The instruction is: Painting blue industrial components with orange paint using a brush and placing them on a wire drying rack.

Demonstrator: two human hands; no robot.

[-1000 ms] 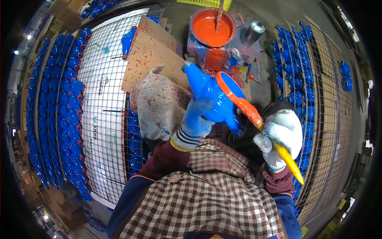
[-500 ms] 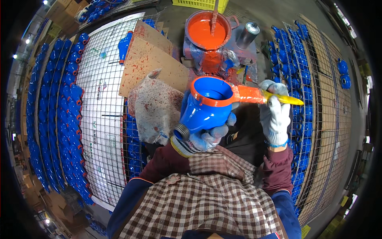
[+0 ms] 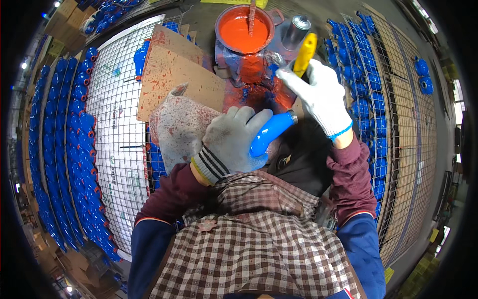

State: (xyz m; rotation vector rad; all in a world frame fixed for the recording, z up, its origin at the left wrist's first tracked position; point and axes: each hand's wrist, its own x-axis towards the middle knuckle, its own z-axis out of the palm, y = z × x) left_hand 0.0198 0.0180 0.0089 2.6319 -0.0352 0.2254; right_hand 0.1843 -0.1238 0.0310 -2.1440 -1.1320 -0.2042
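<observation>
My left hand (image 3: 231, 137), in a grey-stained knit glove, is wrapped round a blue water meter housing (image 3: 271, 132). The housing is tilted, its bare threaded end pointing up to the right; its wide opening is out of sight. In my white-gloved right hand (image 3: 322, 94) is a paintbrush with a yellow handle (image 3: 305, 55). The handle points up and away from me, while the red-coated bristle end (image 3: 285, 95) hangs down just beyond the housing, apparently apart from it. Farther off, a pot (image 3: 219, 37) holds red-orange paint (image 3: 236, 32) with a coated stick (image 3: 251, 20) standing in it.
A metal can (image 3: 297, 32) stands right of the pot. Paint-spattered cardboard (image 3: 179, 74) and a spattered cloth (image 3: 174, 127) lie to the left. Wire mesh racks (image 3: 119, 99) flank me, with rows of blue housings (image 3: 84, 164) at left and more (image 3: 378, 119) at right.
My left hand has turned the housing over, taking its red-rimmed opening out of view. My right hand has drawn the brush off the rim and swung its handle upright.
</observation>
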